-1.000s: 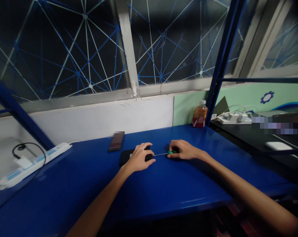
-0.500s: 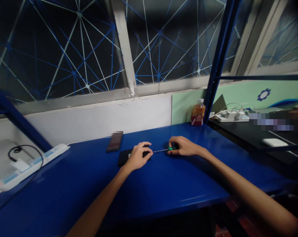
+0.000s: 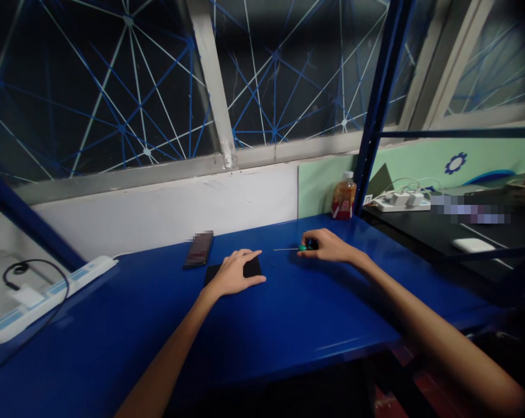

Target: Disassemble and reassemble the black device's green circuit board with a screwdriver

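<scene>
My left hand [image 3: 234, 273] lies over a flat black box-shaped object [image 3: 252, 267], thumb and forefinger spread apart at its right end. Most of that object is hidden under the palm, so I cannot tell its kind. To the right, my right hand [image 3: 327, 245] is closed around the green-and-black handle of a screwdriver [image 3: 287, 249]. Its thin metal shaft points left, and the tip is apart from the black object and from my left hand. A few tiny dark bits [image 3: 272, 265], too small to name, rest on the blue table [image 3: 262, 331] between my hands.
A dark phone [image 3: 198, 249] lies behind my left hand. Far left is a white power strip [image 3: 49, 302] with a plugged-in black cable. A drink bottle [image 3: 344, 197] stands at the back right by a blue post. Another power strip [image 3: 404, 201] sits on the black desk [image 3: 423, 229].
The screwdriver tip has come away from my left fingers, and my right hand has risen slightly with it. My left thumb and forefinger have parted and moved back over the black object.
</scene>
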Available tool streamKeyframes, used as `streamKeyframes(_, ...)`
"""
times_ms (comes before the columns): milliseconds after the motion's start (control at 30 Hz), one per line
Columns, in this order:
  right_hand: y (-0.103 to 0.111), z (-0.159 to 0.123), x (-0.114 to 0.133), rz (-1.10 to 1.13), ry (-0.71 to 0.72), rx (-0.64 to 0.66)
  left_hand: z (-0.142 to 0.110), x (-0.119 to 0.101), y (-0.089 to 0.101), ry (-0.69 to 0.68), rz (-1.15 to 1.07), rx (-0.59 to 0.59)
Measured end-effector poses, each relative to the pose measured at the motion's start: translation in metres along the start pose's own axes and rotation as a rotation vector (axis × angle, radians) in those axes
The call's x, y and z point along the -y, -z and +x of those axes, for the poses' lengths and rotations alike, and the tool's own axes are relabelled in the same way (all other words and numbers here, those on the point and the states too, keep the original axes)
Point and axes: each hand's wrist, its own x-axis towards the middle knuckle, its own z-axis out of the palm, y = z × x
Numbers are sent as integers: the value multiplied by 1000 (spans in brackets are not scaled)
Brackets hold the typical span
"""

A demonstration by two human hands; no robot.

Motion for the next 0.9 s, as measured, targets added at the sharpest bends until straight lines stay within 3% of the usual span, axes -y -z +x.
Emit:
streamKeyframes(267,-14,1,-14,-208,-73,53,-2,11,7,1,180,7)
streamKeyframes(900,-23,2,-15,-246,-87,93,11,-9,-29,-131,275,-216)
